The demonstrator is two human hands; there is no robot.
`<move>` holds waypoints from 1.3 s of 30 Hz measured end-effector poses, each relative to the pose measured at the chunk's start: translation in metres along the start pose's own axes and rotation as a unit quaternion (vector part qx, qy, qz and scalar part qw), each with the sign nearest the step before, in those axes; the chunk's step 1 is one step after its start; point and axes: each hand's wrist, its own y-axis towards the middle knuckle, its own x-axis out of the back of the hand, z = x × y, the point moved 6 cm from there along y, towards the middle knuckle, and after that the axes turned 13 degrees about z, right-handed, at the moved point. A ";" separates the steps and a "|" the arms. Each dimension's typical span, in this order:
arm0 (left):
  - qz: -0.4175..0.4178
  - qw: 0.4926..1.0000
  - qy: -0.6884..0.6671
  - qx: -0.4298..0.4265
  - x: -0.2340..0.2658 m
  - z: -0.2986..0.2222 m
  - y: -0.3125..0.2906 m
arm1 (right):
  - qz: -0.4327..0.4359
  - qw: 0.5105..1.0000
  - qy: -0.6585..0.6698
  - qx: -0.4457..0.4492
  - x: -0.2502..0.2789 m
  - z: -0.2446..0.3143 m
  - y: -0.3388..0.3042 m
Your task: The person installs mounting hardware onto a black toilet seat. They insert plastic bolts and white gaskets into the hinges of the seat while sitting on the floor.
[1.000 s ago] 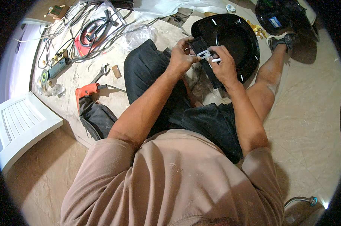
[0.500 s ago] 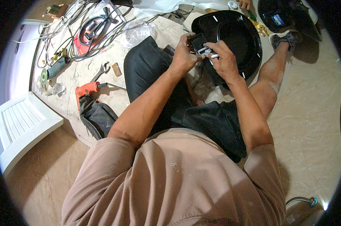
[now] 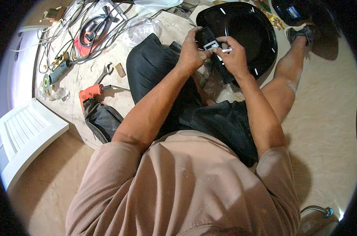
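A glossy black toilet seat (image 3: 267,43) with white bumper pads lies beyond my legs. At its near left edge, my left hand (image 3: 192,51) is closed, fingers around a black block-like part (image 3: 204,36) and thumb against a small white plastic fitting (image 3: 211,45). My right hand (image 3: 235,59) pinches the fitting from the other side, its thumb meeting the left thumb's area. A white peg (image 3: 227,50) sticks out beside the right fingers. Exactly how the fitting joins the black part is hidden by my fingers.
To the left lie an orange drill (image 3: 91,92), an adjustable wrench (image 3: 106,71), an angle grinder (image 3: 59,71) and tangled cables (image 3: 78,29). A white louvred panel (image 3: 28,133) stands at far left. A black shiny object (image 3: 292,13) sits near my right foot.
Both hands stay together at the white fitting, and the right fingers have shifted, showing more of its rectangular frame. The view has tilted slightly; the other person's hand at the top is gone from view.
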 end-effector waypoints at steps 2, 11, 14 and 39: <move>-0.008 1.000 0.010 -0.002 0.000 0.002 0.001 | -0.002 0.999 0.012 0.036 0.001 0.003 0.001; -0.012 0.999 0.038 -0.011 -0.001 -0.010 -0.002 | -0.006 0.998 0.006 0.064 0.002 0.000 -0.001; -0.005 0.999 0.039 0.023 0.000 -0.011 -0.003 | -0.025 0.996 -0.007 0.082 0.004 0.001 0.002; -0.032 0.998 0.053 -0.029 0.001 -0.010 0.001 | 0.009 0.987 -0.068 0.144 0.000 0.014 0.008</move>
